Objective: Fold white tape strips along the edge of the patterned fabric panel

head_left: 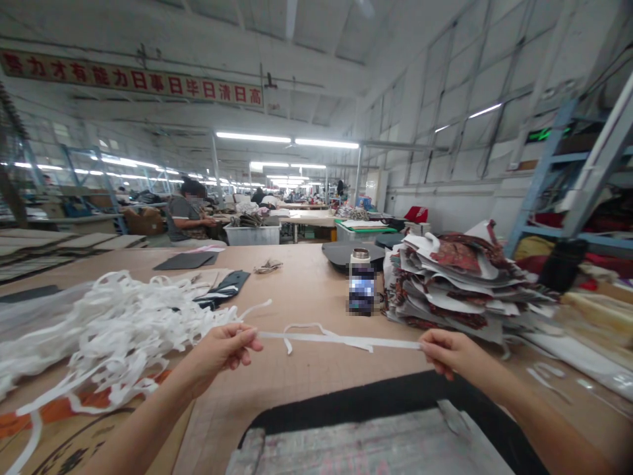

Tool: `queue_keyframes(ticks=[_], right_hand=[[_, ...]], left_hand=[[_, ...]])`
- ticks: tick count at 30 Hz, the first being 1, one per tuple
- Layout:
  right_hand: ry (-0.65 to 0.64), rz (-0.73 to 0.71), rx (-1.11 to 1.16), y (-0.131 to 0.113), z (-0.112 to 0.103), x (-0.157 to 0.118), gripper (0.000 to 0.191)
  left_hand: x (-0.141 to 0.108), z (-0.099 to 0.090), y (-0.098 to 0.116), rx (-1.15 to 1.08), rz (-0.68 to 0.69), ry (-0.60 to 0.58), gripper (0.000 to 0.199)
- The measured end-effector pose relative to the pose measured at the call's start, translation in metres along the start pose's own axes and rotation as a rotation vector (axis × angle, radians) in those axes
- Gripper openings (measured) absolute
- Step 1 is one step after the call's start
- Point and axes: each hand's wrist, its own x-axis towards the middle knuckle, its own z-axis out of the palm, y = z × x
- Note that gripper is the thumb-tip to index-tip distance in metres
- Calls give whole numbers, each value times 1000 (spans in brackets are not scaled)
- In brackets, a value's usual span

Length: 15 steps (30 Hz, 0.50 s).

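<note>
Left hand pinches one end of a white strip, right hand the other; strip spans centre frame, near level, pulled straight. Looks light, thin, soft, probably limp when slack; best held at ends, thumb against fingers. Loose strip crosses behind, can't tell if touching; could snag. Black pad under grey board, lower centre. Tangled pile left, bottle upright beyond, fabric stack right.
</note>
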Motion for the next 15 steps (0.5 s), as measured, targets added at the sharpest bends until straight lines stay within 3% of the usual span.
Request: queue_keyframes(ticks=[7,15], right_hand=[[200,31,631,5,5,6,21],[320,37,923,10,9,15,15]], left_hand=[[1,6,-4,-25,18,28,42],[1,10,-10,17,7,-79,44]])
